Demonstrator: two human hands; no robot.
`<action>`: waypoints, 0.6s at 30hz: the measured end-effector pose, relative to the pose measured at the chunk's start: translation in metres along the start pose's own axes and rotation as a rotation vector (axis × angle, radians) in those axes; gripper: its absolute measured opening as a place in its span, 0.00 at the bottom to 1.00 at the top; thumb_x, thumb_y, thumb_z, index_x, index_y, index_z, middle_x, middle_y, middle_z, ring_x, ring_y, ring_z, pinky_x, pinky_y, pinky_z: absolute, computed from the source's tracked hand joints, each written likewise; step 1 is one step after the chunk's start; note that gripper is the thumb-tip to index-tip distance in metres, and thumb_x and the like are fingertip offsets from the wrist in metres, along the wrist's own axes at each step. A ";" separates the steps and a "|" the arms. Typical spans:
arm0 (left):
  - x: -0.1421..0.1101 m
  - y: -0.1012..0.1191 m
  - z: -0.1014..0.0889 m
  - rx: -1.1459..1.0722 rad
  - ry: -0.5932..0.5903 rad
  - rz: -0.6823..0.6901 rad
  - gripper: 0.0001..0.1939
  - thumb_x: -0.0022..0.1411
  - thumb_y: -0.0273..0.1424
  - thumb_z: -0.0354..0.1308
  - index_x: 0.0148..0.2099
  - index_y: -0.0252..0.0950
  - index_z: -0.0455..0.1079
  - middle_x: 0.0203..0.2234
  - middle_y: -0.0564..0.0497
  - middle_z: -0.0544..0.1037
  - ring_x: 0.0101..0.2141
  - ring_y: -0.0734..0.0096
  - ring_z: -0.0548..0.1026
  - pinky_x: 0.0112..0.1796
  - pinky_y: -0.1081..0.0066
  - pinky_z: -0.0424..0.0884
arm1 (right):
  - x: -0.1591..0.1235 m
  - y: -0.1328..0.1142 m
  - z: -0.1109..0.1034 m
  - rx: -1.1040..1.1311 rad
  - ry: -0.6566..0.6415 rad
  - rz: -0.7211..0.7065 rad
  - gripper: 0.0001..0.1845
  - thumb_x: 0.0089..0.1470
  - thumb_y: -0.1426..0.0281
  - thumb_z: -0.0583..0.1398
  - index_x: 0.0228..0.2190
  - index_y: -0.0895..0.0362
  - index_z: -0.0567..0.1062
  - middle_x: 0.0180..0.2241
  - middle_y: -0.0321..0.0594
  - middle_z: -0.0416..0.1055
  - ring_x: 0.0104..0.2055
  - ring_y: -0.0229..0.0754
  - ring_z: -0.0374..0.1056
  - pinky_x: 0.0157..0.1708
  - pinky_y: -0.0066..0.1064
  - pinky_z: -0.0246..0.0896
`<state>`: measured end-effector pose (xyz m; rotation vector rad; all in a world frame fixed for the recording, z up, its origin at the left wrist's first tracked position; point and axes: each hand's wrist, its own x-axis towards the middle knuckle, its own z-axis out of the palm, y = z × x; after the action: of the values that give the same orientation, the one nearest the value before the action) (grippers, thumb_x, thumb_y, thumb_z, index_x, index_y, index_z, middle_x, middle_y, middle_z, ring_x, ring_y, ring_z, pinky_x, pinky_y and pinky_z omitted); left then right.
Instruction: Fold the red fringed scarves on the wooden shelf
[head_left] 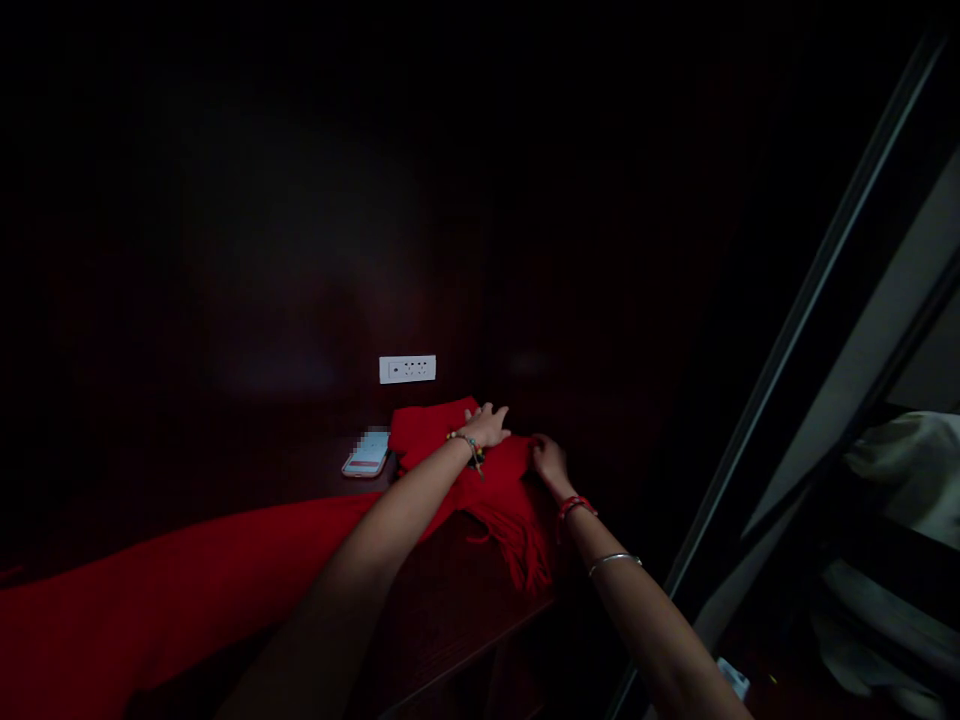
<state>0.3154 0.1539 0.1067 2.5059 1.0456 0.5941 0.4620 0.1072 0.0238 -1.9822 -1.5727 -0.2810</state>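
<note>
A red scarf [431,428] with a fringe lies partly folded on a dark wooden surface [439,620]. One long stretch of it runs off to the lower left, and the fringe hangs toward the front edge. My left hand [487,427], a beaded bracelet at its wrist, rests on the folded part with fingers spread. At the fold's right edge, my right hand [549,462] has its fingers curled on the cloth, pinching the border. A red band and a silver bangle circle my right arm.
A phone [367,455] with a lit screen lies left of the folded cloth. Behind it, a white power socket [407,369] is set in the dark back panel. A metal-edged frame [810,290] slants along the right, with pale fabric [911,475] beyond it.
</note>
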 end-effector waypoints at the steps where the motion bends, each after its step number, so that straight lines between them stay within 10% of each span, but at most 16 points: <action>1: -0.010 -0.007 0.013 0.032 -0.016 0.009 0.29 0.52 0.33 0.56 0.56 0.34 0.55 0.57 0.35 0.52 0.56 0.44 0.48 0.51 0.45 0.38 | -0.005 0.008 0.010 -0.027 -0.032 -0.005 0.24 0.49 0.80 0.44 0.47 0.61 0.66 0.36 0.48 0.73 0.35 0.42 0.70 0.33 0.31 0.65; 6: -0.086 -0.058 0.024 0.359 -0.050 0.124 0.31 0.58 0.42 0.47 0.61 0.40 0.45 0.60 0.40 0.41 0.58 0.50 0.39 0.53 0.48 0.37 | -0.025 0.006 0.031 -0.034 -0.114 -0.036 0.25 0.46 0.82 0.49 0.49 0.64 0.64 0.40 0.52 0.70 0.40 0.43 0.68 0.36 0.28 0.62; 18: -0.282 -0.149 -0.059 0.798 0.007 -0.332 0.31 0.55 0.34 0.50 0.60 0.40 0.49 0.59 0.42 0.50 0.57 0.51 0.48 0.51 0.53 0.48 | -0.055 -0.091 -0.012 0.061 -0.168 -0.874 0.19 0.51 0.77 0.52 0.46 0.58 0.67 0.46 0.45 0.65 0.50 0.42 0.56 0.50 0.36 0.51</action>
<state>0.0191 0.0551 0.0185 2.8304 1.9480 0.0765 0.3630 0.0671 0.0339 -1.1833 -2.4513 -0.3970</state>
